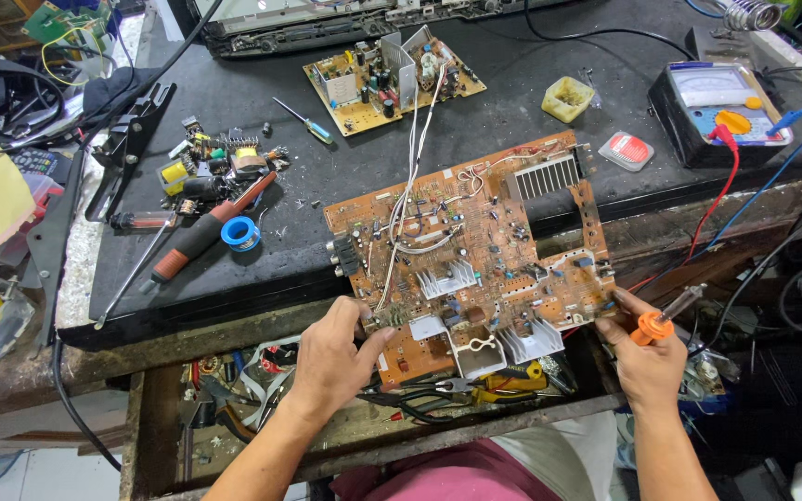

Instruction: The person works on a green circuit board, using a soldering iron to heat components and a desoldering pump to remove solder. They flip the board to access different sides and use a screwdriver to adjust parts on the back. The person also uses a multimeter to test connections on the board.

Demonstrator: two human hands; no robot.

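Observation:
A large brown circuit board (475,250) with heat sinks, capacitors and white wires lies tilted across the front edge of the dark workbench (234,102). My left hand (334,357) grips its near left corner, thumb on top. My right hand (644,357) holds the board's near right corner while also holding a soldering iron (666,320) with an orange collar, its tip pointing up and to the right, away from the board.
A smaller circuit board (392,79) and a screwdriver (306,121) lie at the back. Loose components, a solder reel (240,234) and a red-handled tool (206,232) sit left. A multimeter (721,111) with red and blue leads stands right. An open drawer (262,390) holds pliers and tools.

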